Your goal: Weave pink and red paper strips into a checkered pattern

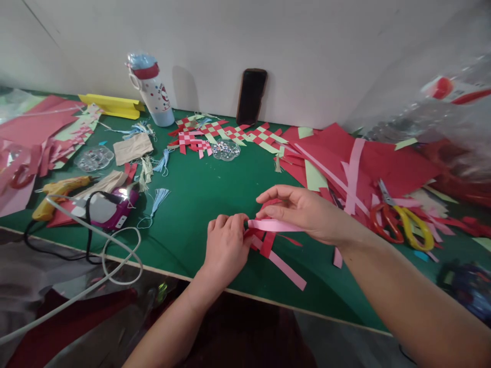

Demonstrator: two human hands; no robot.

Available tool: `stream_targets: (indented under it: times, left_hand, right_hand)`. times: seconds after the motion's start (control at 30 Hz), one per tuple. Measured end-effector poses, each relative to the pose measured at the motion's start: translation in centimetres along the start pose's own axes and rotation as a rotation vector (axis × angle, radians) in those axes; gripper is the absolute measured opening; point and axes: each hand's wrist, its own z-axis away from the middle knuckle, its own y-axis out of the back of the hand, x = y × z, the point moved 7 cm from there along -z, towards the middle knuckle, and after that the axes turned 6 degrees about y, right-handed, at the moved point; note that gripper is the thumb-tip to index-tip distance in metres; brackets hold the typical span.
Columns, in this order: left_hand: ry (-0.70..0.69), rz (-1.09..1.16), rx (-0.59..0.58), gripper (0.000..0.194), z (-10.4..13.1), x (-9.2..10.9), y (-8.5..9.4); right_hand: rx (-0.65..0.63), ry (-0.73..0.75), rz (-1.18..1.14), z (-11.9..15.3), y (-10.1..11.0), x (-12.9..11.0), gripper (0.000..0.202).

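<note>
Near the front edge of the green table, my left hand (227, 245) is closed on the left end of a small bundle of crossed red and pink paper strips. One pink strip (288, 270) slants down to the right from the bundle, and a red strip (267, 244) crosses it. My right hand (293, 209) is over the bundle's right side with its fingers curled round a raised pink strip (274, 225). Some red paper shows between its thumb and fingers. The thumb overlaps the pink strip, and part of the bundle is hidden behind both hands.
Scissors (402, 217) and red sheets (345, 153) lie right. Woven pieces (264, 135), a bead box (225, 150), a phone (251, 97) and a bottle (155, 94) stand or lie along the back. A glue gun (61, 191) and white cable (111, 237) are left.
</note>
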Motion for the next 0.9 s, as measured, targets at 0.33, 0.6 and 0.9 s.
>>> stream_targets:
  times: [0.33, 0.6, 0.9]
  left_hand:
    - [-0.019, 0.008, -0.006, 0.035, 0.1, 0.0, 0.2]
    - [-0.049, -0.066, 0.025, 0.018, 0.2, 0.0, -0.2]
    - [0.0, -0.053, -0.004, 0.017, -0.1, 0.3, 0.1]
  right_hand:
    - [-0.095, 0.173, -0.028, 1.0, -1.2, -3.9, 0.029]
    - [-0.223, 0.2, -0.178, 1.3, -3.5, -4.1, 0.02]
    - [-0.174, 0.311, -0.371, 2.5, -5.5, -3.1, 0.013]
